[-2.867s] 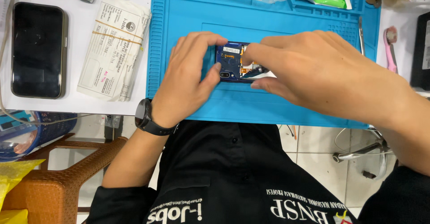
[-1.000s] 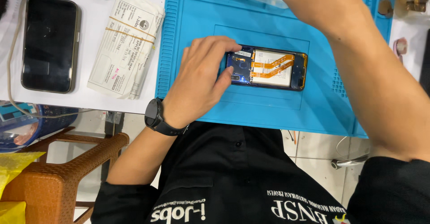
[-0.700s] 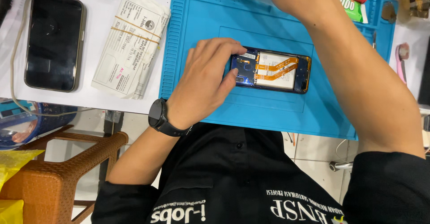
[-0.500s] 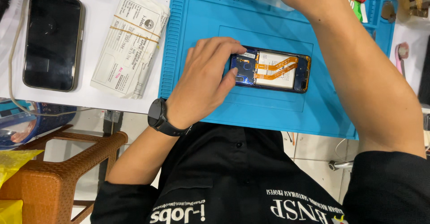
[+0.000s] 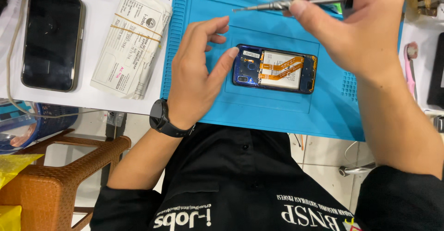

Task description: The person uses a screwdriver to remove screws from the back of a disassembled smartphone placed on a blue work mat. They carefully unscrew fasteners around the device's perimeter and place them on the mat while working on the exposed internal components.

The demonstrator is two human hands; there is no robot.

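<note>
Above the opened phone point(image 5: 276, 69), right hand point(image 5: 356, 25) has returned gripping a metal screwdriver point(image 5: 289, 3), while left hand point(image 5: 199, 69) loosened, fingers spread, thumb touching phone's end.

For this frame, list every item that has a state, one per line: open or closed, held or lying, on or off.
Opened phone: back cover off, battery and orange flex cables exposed, lying flat on the blue repair mat.
Left hand: open, thumb tip touching the phone's left end.
Right hand: closed on the screwdriver, raised above the mat.
Black phone: screen dark, face up.
Paper bundle: rubber-banded.
</note>
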